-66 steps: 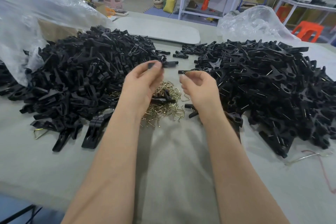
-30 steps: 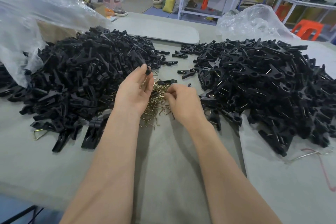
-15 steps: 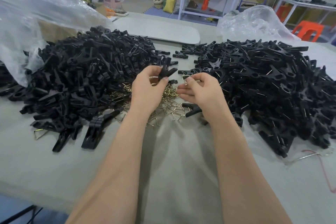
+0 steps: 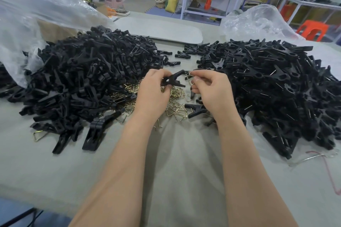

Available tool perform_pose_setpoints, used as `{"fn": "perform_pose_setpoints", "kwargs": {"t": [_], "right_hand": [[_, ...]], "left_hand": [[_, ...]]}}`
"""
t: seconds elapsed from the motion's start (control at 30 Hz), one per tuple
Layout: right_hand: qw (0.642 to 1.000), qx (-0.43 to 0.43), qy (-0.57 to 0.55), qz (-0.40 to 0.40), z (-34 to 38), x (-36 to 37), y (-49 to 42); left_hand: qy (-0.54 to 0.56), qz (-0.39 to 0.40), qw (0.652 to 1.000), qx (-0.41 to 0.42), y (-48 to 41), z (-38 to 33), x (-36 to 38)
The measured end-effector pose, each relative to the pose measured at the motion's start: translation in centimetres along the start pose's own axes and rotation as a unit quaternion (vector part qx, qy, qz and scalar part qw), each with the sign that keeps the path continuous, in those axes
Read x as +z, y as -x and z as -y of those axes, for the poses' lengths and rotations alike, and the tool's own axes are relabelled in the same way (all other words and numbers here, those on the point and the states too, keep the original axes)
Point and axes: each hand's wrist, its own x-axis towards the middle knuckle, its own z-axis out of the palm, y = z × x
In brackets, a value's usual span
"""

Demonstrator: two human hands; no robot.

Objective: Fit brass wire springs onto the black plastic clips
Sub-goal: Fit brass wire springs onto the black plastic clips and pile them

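From the head camera, the left hand (image 4: 153, 94) was curled round a single black clip (image 4: 174, 80), thumb and fingers pinching its rear end so that its two prongs pointed right, toward the other hand. The right hand (image 4: 212, 92) pinched a brass wire spring (image 4: 189, 79) between thumb and forefinger, holding it just beside the clip's open end; whether wire and plastic were touching could not be told. Both hands hovered above a small heap of loose brass springs (image 4: 176, 103) lying on the grey cloth-covered table (image 4: 175, 162). To the left of that heap spread a large pile of black clips (image 4: 88, 75), and to the right a second large pile (image 4: 276, 86), many of its pieces showing thin metal wires. One loose clip (image 4: 194, 111) lay on the cloth just below the right hand. A crumpled clear plastic bag (image 4: 27, 14) rose behind the left pile and another (image 4: 258, 22) behind the right one. An orange stool (image 4: 311, 30) stood in the background at the right.
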Motion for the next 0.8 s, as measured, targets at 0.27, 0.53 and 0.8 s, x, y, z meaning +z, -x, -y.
{"fn": "perform_pose_setpoints", "kwargs": {"t": [0.27, 0.53, 0.8], "right_hand": [[0.996, -0.002, 0.053, 0.071, -0.1, -0.9, 0.0], [0.994, 0.032, 0.076, 0.077, -0.4, -1.3, -0.1], [0.972, 0.086, -0.181, 0.121, -0.5, -2.4, -0.2]], "left_hand": [[-0.031, 0.056, 0.994, 0.084, 0.3, -0.5, -0.2], [-0.047, 0.077, 0.99, 0.112, 0.5, -0.7, -0.3], [0.069, 0.134, 0.987, 0.055, 0.4, -0.9, -1.1]]}}
